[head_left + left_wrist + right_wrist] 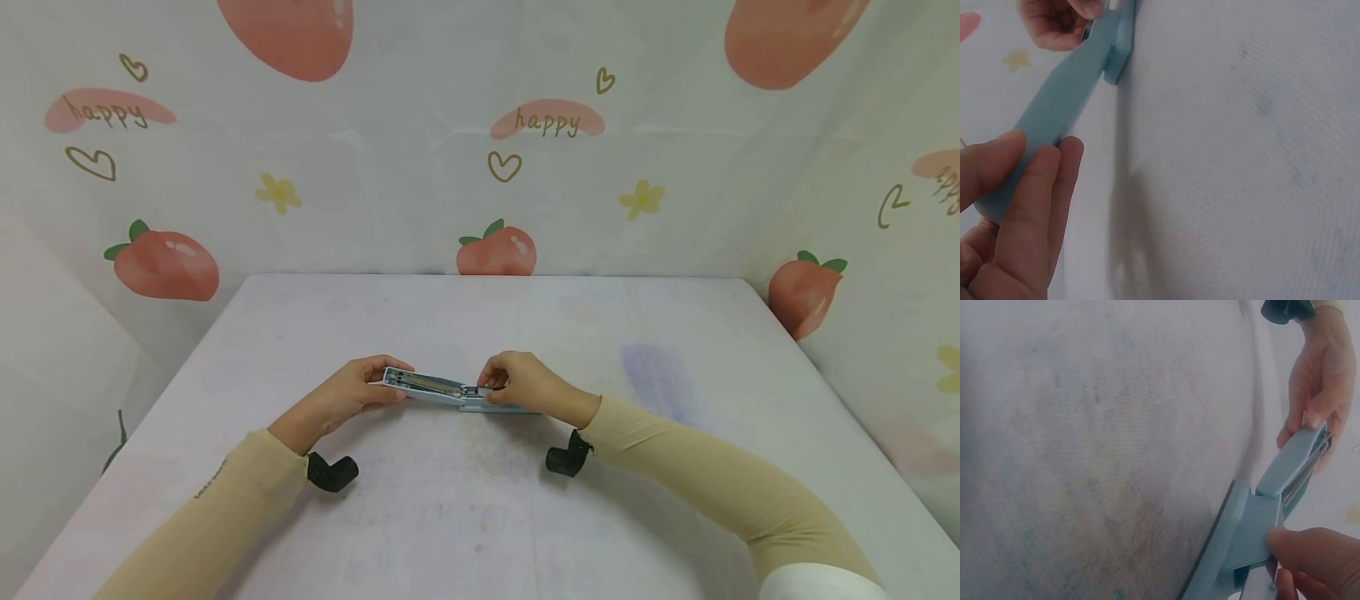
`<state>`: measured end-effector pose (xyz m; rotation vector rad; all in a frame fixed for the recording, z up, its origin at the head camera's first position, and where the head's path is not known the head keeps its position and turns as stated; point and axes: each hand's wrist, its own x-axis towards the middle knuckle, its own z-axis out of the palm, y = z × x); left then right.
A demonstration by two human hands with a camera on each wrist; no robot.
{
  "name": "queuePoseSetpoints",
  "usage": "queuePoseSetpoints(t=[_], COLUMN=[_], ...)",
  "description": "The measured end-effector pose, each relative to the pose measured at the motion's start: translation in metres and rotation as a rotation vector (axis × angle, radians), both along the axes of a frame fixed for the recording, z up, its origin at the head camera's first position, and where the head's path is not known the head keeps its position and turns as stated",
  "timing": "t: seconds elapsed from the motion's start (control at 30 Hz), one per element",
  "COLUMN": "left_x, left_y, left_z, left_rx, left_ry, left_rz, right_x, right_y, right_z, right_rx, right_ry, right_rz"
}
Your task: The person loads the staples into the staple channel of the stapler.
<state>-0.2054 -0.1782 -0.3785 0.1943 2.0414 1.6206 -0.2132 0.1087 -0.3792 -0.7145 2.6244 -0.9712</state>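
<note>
A light blue stapler (pixel 425 388) lies unfolded at the middle of the table, its upper arm swung far back to the left with the inside facing up. Near the free end of that arm, my left hand (pixel 360 392) holds it between thumb and fingers, clear of the table in the left wrist view. At the hinge, the thumb and fingers of my right hand (pixel 525 385) pinch the metal magazine part (pixel 1260 584). The stapler's base (pixel 1225 537) rests on the table beneath the right hand, which partly hides it. Fingertips of the right hand are partly covered.
The white table (pixel 465 517) has faint stains and a bluish patch at right. A patterned curtain (pixel 420 167) hangs behind it. Black wrist mounts (pixel 333 473) sit below both wrists. A dark cord (pixel 116 442) shows by the left edge.
</note>
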Motion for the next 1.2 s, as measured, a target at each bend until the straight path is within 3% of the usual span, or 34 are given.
queuePoseSetpoints(t=[1.2], left_x=[-0.0012], left_y=[0.0002], left_z=[0.0008], left_rx=[0.004], left_ry=[-0.009], left_rz=[-0.004], right_x=[-0.0004], right_y=[0.0022], right_z=[-0.0016], right_rx=[-0.023], right_ry=[0.006], right_rz=[0.022])
